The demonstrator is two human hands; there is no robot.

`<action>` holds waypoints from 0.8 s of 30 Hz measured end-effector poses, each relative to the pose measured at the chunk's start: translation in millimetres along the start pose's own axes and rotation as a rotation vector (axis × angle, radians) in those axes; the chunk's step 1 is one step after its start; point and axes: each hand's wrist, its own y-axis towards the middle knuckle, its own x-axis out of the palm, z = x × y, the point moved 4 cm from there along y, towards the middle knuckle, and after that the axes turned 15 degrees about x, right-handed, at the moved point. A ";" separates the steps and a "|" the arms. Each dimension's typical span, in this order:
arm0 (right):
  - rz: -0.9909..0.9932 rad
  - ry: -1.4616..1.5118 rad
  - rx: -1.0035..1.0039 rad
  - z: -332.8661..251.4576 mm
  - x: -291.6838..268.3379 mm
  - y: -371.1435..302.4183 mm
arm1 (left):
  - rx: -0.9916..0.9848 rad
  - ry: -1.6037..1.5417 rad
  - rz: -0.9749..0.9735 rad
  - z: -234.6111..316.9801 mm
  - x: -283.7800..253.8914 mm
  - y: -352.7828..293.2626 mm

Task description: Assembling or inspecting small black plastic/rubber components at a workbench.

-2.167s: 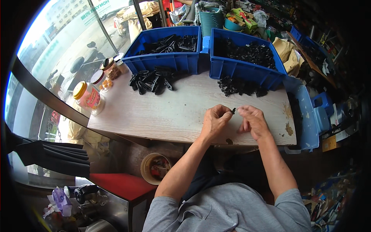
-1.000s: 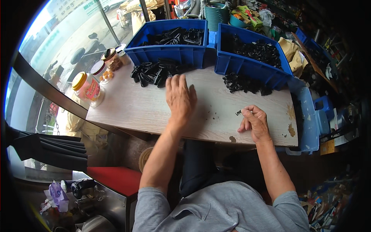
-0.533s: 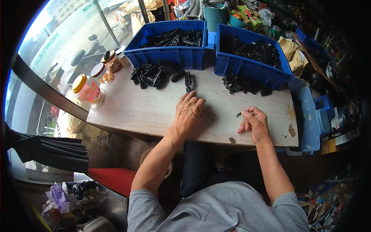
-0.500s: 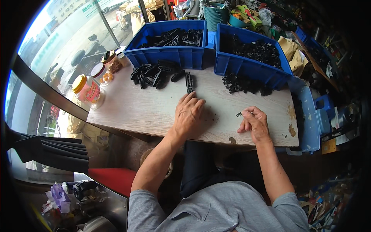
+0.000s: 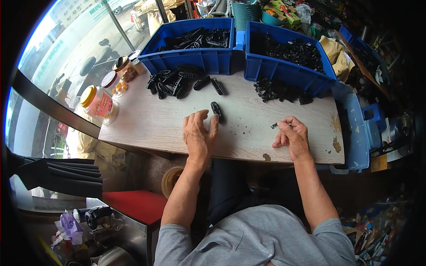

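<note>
My left hand (image 5: 198, 139) is over the middle of the table with its fingers apart. Just beyond its thumb lies a long black plastic part (image 5: 215, 109); whether the thumb touches it I cannot tell. To the right, my right hand (image 5: 293, 138) pinches a small toothed black piece (image 5: 274, 126) between thumb and forefinger, above the tabletop. Two more long black parts, one upright-angled (image 5: 218, 87) and one slanting (image 5: 202, 83), lie farther off. Beside them is a loose pile of similar parts (image 5: 171, 82).
Two blue bins stand at the back, the left bin (image 5: 191, 62) with long black parts, the right bin (image 5: 284, 73) with small pieces. A heap of small black pieces (image 5: 282, 91) lies before the right one. Lidded jars (image 5: 98, 104) line the window side. The table's front edge (image 5: 248, 159) is near me.
My left hand has drawn back to the left, its fingers spreading. One long black part now lies nearer me, apart from the others. My right hand still holds its small piece.
</note>
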 end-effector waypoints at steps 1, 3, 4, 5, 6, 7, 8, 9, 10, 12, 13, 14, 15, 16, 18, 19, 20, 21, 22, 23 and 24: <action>0.001 0.000 0.001 0.6 0.1 0.2 | -0.005 0.018 -0.044 0.6 2.9 1.4; -0.002 0.008 -0.011 1.1 -1.6 0.3 | -0.029 -0.007 -0.127 -3.8 10.0 -0.8; 0.002 0.009 -0.011 1.8 -2.4 1.2 | -0.028 -0.010 -0.129 -7.6 9.7 0.6; -0.008 0.021 -0.022 2.2 -2.3 2.0 | 0.048 0.031 -0.145 -9.0 9.0 4.2; -0.018 0.033 -0.033 2.3 -2.6 2.1 | 0.125 0.072 -0.160 -8.3 9.9 8.1; -0.015 0.032 -0.032 1.6 -3.8 1.0 | 0.127 0.088 -0.240 -8.9 14.1 11.1; -0.009 0.029 -0.029 0.2 -3.2 0.5 | 0.125 0.093 -0.239 -12.1 14.5 15.3; -0.003 0.026 -0.026 -0.4 -2.4 0.5 | 0.255 0.140 -0.310 -11.1 17.6 19.8; -0.008 0.026 -0.025 -0.1 -0.9 1.1 | 0.385 0.187 -0.381 -10.7 20.3 23.1; -0.006 0.015 -0.010 -0.4 -1.2 1.2 | 0.451 0.139 -0.430 -20.3 24.8 26.9; -0.005 0.015 -0.011 -0.6 -0.9 2.0 | 0.421 0.093 -0.483 -26.0 27.4 27.3; -0.002 0.015 -0.016 0.0 -1.8 2.3 | 0.393 0.043 -0.538 -25.0 30.2 28.7; 0.000 0.015 -0.022 0.4 -2.3 2.3 | 0.397 0.038 -0.539 -21.0 30.7 28.0; 0.006 0.015 -0.023 0.5 -2.2 1.7 | 0.350 -0.006 -0.521 -16.2 29.8 25.4; 0.005 0.021 -0.022 1.0 -1.1 2.4 | 0.304 -0.052 -0.502 -5.1 32.0 16.6; 0.009 0.020 -0.023 1.2 -1.2 3.0 | 0.293 -0.031 -0.418 1.1 32.0 11.5; 0.010 0.025 -0.021 1.5 -1.4 3.1 | 0.283 -0.012 -0.335 7.9 31.9 7.0; 0.011 0.030 -0.019 1.9 -2.1 3.6 | 0.323 -0.047 -0.250 19.9 29.8 6.3; 0.017 0.029 -0.021 2.1 -3.0 3.6 | 0.325 -0.053 -0.250 32.8 30.0 3.6; -0.008 0.082 -0.033 2.4 -3.4 3.3 | 0.075 -0.260 -0.312 38.5 34.1 -2.0; -0.037 0.134 -0.046 1.8 -0.8 2.3 | -0.179 -0.461 -0.366 43.1 39.5 -10.2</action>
